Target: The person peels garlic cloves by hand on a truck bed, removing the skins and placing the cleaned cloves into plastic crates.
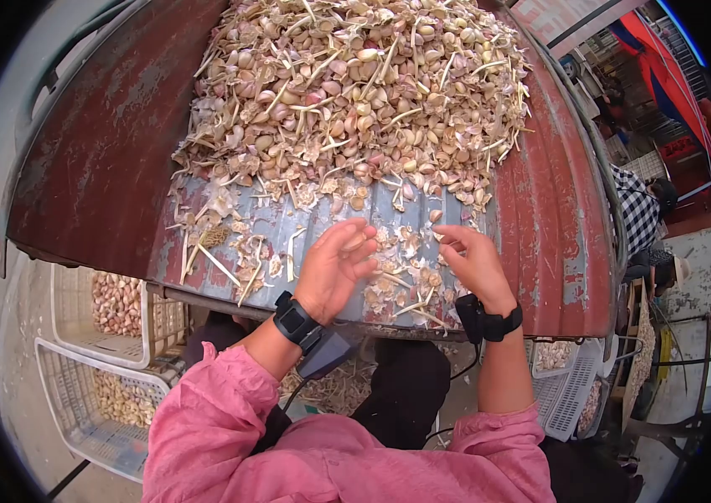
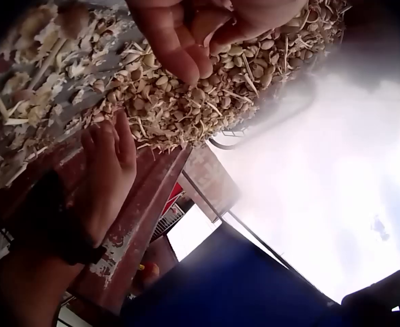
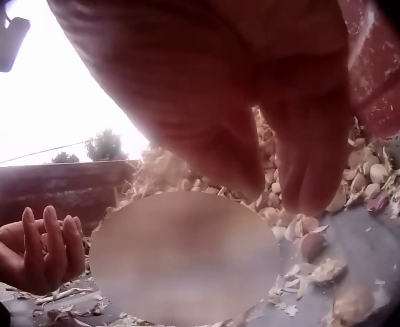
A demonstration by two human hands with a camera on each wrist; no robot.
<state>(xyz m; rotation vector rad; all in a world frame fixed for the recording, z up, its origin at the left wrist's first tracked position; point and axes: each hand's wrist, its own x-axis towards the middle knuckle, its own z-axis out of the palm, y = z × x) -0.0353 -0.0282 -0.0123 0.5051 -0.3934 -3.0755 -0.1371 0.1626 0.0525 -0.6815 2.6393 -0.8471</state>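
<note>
Garlic cloves point(image 1: 355, 92) lie in a big heap with dry stalks and skins on a ridged metal surface point(image 1: 271, 210). My left hand point(image 1: 326, 272) is raised over the near part, palm turned up and fingers bent; in the left wrist view this hand point(image 2: 200, 34) pinches a clove point(image 2: 210, 24) between thumb and fingers. To its right, my right hand point(image 1: 477, 264) hangs above the metal, fingers loosely bent. A single clove point(image 1: 435, 215) lies just beyond its fingertips; in the right wrist view the right hand point(image 3: 254, 88) shows no object between thumb and fingers.
Loose skins and stalks point(image 1: 405, 289) litter the metal near its front edge. White plastic crates point(image 1: 104, 423) holding garlic stand below on the left, another crate point(image 1: 569, 386) on the right. Raised red panels point(image 1: 95, 142) flank the surface. Another person in a checkered top point(image 1: 636, 210) is at the right.
</note>
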